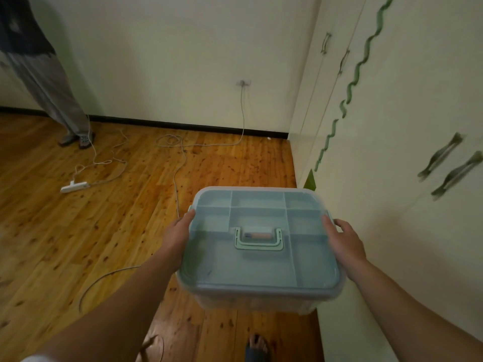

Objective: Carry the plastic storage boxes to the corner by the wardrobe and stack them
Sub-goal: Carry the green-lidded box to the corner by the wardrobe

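A clear plastic storage box (258,265) with a pale blue divided lid and a light green folding handle hangs in the air in front of me, above the wooden floor. My left hand (177,236) grips its left side and my right hand (345,239) grips its right side. The cream wardrobe (392,126) with a wavy green trim and dark handles runs along the right. The corner where the wardrobe meets the back wall (290,142) lies ahead; no box stands there.
A white power strip (73,186) and loose cables (172,152) lie on the wooden floor to the left and ahead. Another person's legs (60,100) stand at the far left. My sandalled foot (257,348) shows below the box.
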The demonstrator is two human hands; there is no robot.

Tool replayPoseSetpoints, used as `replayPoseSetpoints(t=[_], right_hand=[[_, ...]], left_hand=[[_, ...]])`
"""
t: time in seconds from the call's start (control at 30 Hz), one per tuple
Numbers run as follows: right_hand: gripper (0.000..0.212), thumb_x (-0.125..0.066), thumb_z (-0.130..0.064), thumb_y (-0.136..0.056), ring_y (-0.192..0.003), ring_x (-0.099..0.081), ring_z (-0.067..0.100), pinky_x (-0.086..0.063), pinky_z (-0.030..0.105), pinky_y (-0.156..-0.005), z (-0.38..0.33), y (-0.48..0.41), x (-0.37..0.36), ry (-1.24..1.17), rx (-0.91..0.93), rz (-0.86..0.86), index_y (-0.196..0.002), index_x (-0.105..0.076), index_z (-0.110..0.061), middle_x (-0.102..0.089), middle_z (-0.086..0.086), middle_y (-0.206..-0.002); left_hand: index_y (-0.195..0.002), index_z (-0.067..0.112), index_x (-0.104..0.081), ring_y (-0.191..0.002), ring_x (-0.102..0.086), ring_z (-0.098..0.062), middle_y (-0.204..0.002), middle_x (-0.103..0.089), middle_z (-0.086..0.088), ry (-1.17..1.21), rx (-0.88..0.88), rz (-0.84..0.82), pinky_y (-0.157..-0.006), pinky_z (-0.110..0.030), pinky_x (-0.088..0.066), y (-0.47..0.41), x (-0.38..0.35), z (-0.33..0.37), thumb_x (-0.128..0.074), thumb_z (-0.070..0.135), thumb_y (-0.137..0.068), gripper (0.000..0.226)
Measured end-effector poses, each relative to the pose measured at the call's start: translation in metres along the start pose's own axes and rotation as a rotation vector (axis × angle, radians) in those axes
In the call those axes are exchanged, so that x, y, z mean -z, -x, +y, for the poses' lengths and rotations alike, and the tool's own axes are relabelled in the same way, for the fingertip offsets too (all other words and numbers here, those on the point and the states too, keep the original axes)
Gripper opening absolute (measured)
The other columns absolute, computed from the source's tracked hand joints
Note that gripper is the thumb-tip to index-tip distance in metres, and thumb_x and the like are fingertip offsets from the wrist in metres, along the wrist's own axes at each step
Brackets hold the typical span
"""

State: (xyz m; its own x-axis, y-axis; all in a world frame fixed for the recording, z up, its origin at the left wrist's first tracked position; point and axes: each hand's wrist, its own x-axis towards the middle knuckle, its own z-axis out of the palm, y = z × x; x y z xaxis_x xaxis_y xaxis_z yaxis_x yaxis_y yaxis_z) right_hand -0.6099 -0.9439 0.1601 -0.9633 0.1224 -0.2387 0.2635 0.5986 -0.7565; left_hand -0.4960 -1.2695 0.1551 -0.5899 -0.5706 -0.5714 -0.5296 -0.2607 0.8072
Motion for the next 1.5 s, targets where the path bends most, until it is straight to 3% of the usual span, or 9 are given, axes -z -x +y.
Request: replayPoseSetpoints(t=[0.27, 0.4, 0.53, 0.77, 1.0, 1.13, 1.23, 1.4, 1.5], right_hand=[[0.065, -0.039, -0.068, -0.089, -0.104, -0.054, 0.026, -0.041, 0.036, -0.079, -0.04, -0.104, -0.032, -0.009, 0.01, -0.01, -0.136, -0.046, -0.025, -0.056, 0.008, -0.131], [0.068, -0.038, -0.071, -0.087, -0.115, -0.054, 0.03, -0.043, 0.038, -0.083, -0.064, -0.162, -0.046, -0.027, -0.002, -0.047, -0.137, -0.047, -0.025, -0.056, 0.007, -0.133], [0.068, -0.039, -0.07, -0.088, -0.118, -0.053, 0.03, -0.043, 0.04, -0.089, -0.088, -0.214, -0.054, -0.032, 0.009, -0.037, -0.137, -0.048, -0.024, -0.055, 0.007, -0.135], [0.07, -0.04, -0.069, -0.087, -0.123, -0.05, 0.031, -0.041, 0.045, -0.096, -0.127, -0.29, -0.072, -0.015, 0.016, -0.038, -0.14, -0.045, -0.023, -0.052, 0.007, -0.139], [0.069, -0.041, -0.071, -0.086, -0.117, -0.053, 0.029, -0.041, 0.041, -0.087, -0.167, -0.36, -0.101, -0.044, -0.031, -0.017, -0.136, -0.048, -0.024, -0.056, 0.006, -0.134], [0.071, -0.042, -0.071, -0.085, -0.12, -0.052, 0.029, -0.043, 0.045, -0.096, -0.197, -0.405, -0.123, -0.056, -0.063, 0.0, -0.136, -0.049, -0.023, -0.054, 0.006, -0.136], [0.071, -0.042, -0.072, -0.084, -0.12, -0.052, 0.029, -0.042, 0.042, -0.091, -0.217, -0.433, -0.136, -0.07, -0.088, 0.013, -0.136, -0.049, -0.024, -0.054, 0.005, -0.136], [0.072, -0.041, -0.075, -0.082, -0.119, -0.052, 0.029, -0.038, 0.038, -0.082, -0.253, -0.484, -0.151, -0.077, -0.122, 0.072, -0.136, -0.049, -0.028, -0.054, 0.004, -0.136], [0.071, -0.042, -0.076, -0.081, -0.118, -0.052, 0.029, -0.037, 0.037, -0.079, -0.268, -0.509, -0.157, -0.097, -0.12, 0.076, -0.135, -0.049, -0.03, -0.054, 0.004, -0.135]], left_hand=[[-0.122, 0.028, -0.063, -0.102, -0.064, -0.026, -0.116, -0.066, -0.004, 0.021, -0.001, 0.039, -0.089, -0.049, -0.053, -0.089, -0.037, 0.053, -0.05, 0.061, -0.088, 0.049], [-0.114, 0.031, -0.065, -0.092, -0.065, -0.021, -0.104, -0.067, 0.002, 0.027, -0.019, 0.042, -0.075, -0.04, -0.054, -0.131, -0.061, 0.082, -0.048, 0.065, -0.086, 0.047], [-0.117, 0.03, -0.065, -0.097, -0.065, -0.025, -0.109, -0.067, -0.001, 0.026, 0.013, 0.065, -0.085, -0.048, -0.055, -0.174, -0.08, 0.116, -0.048, 0.064, -0.087, 0.049], [-0.119, 0.03, -0.064, -0.1, -0.065, -0.025, -0.112, -0.066, -0.001, 0.029, -0.012, 0.057, -0.087, -0.052, -0.053, -0.24, -0.108, 0.163, -0.047, 0.066, -0.086, 0.052], [-0.115, 0.031, -0.065, -0.098, -0.064, -0.025, -0.109, -0.067, -0.002, 0.034, -0.003, 0.059, -0.09, -0.053, -0.052, -0.32, -0.133, 0.212, -0.045, 0.066, -0.088, 0.05], [-0.115, 0.029, -0.065, -0.099, -0.064, -0.025, -0.109, -0.067, -0.001, 0.008, -0.001, 0.051, -0.09, -0.054, -0.051, -0.373, -0.144, 0.246, -0.045, 0.067, -0.087, 0.051], [-0.109, 0.03, -0.066, -0.096, -0.065, -0.024, -0.107, -0.067, -0.001, -0.004, -0.021, 0.004, -0.087, -0.053, -0.053, -0.408, -0.151, 0.274, -0.045, 0.067, -0.087, 0.048], [-0.131, 0.021, -0.056, -0.109, -0.06, -0.03, -0.124, -0.061, -0.008, 0.008, -0.061, -0.03, -0.09, -0.054, -0.051, -0.462, -0.167, 0.327, -0.048, 0.063, -0.087, 0.062], [-0.131, 0.021, -0.056, -0.109, -0.06, -0.03, -0.125, -0.061, -0.007, 0.0, -0.087, -0.04, -0.091, -0.055, -0.051, -0.483, -0.177, 0.349, -0.047, 0.06, -0.09, 0.058]])
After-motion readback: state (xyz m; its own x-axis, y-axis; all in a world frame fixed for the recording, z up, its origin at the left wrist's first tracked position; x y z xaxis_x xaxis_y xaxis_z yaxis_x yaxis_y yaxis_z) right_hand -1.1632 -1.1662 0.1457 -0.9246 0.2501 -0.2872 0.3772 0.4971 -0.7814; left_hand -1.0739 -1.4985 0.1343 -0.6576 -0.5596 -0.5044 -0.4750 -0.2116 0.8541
